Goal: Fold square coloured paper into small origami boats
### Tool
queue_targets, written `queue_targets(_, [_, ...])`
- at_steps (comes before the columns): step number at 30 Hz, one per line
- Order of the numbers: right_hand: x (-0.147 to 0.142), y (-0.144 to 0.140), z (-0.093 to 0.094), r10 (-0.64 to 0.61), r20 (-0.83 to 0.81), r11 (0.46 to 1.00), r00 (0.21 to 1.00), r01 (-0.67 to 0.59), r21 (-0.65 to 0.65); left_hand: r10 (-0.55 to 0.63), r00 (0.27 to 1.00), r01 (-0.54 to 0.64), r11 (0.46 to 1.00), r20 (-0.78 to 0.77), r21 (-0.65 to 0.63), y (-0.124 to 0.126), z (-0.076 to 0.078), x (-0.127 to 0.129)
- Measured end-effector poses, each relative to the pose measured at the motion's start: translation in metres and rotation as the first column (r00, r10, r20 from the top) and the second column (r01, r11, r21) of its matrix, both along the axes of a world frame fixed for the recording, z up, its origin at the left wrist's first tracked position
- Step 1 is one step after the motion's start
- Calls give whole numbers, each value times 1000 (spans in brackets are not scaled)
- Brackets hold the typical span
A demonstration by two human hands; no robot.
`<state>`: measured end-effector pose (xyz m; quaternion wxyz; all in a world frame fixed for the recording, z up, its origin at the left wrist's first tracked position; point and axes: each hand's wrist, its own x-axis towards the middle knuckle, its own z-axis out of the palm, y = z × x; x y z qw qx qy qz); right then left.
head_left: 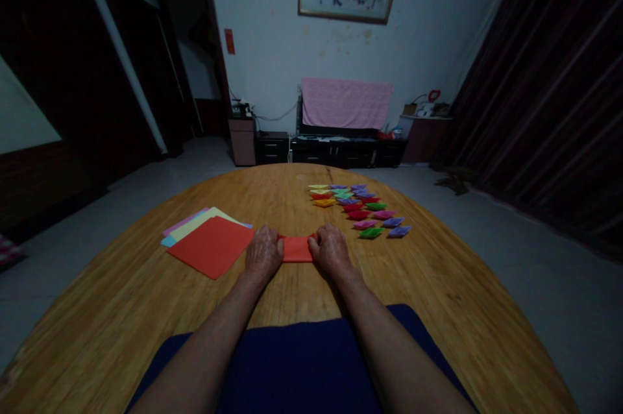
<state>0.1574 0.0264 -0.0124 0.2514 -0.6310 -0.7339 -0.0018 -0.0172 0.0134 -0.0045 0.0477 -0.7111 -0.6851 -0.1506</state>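
Observation:
A folded piece of red paper (296, 249) lies flat on the round wooden table (292, 310) in front of me. My left hand (263, 252) presses on its left end and my right hand (331, 250) presses on its right end, fingers curled down on the paper. Only the middle strip of the paper shows between the hands.
A stack of coloured paper sheets (210, 242), red on top, lies left of my left hand. Several small folded paper pieces (360, 209) in many colours sit in rows at the far right of the table. A dark blue cloth (302, 362) covers the near edge.

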Motion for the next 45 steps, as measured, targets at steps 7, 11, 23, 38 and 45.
queue_targets(7, [-2, -3, -3, -10, -29, 1000, 1000, 10, -1, -30, 994, 26, 999, 105, 48, -1, -4, -2])
queue_targets(11, [-4, -4, -2, 3, -62, 999, 998, 1, 54, -67, 993, 58, 995, 99, 87, -2, -4, 0])
queue_targets(23, [-7, -6, 3, 160, 51, 985, 986, -156, -71, -223, 975, 223, 968, 14, -115, -3, 6, 4])
queue_targets(38, [-21, -41, 12, 102, 97, 984, 990, -86, -157, -231, 973, 229, 970, -20, -87, -23, 1, 5])
queue_targets(45, [-13, -48, 14, 149, 111, 973, 983, -126, -192, -226, 974, 223, 970, -18, -97, -28, 2, 4])
